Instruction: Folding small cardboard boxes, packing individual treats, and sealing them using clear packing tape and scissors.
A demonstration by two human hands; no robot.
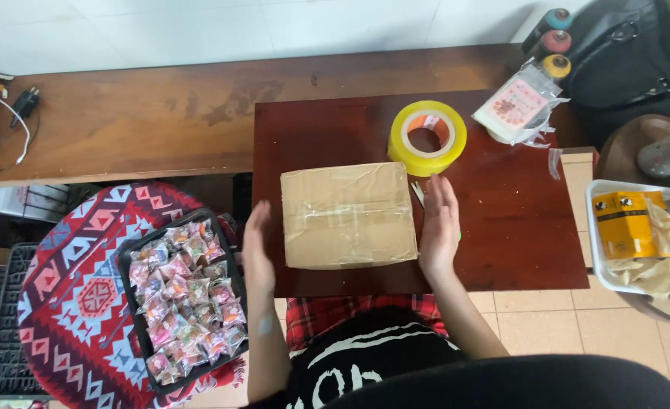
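— Where's the cardboard box (348, 216)?

— Flat on the dark red surface (516, 242), taped shut, just in front of the yellow tape roll (427, 137).

— And the hands?

— Left hand (257, 250) open and flat, holding nothing, just beside the box's left edge. Right hand (439, 227) the same, fingers straight, at the right edge. Hard to tell whether touching.

— Step in hand?

— Looks like bracketing the sealed box from both sides, ready to grip.

— Needed for a lift?

— Probably even pressure from both palms. Also nearby: tray of wrapped sweets (183, 295) to the left on patterned cloth, well apart.
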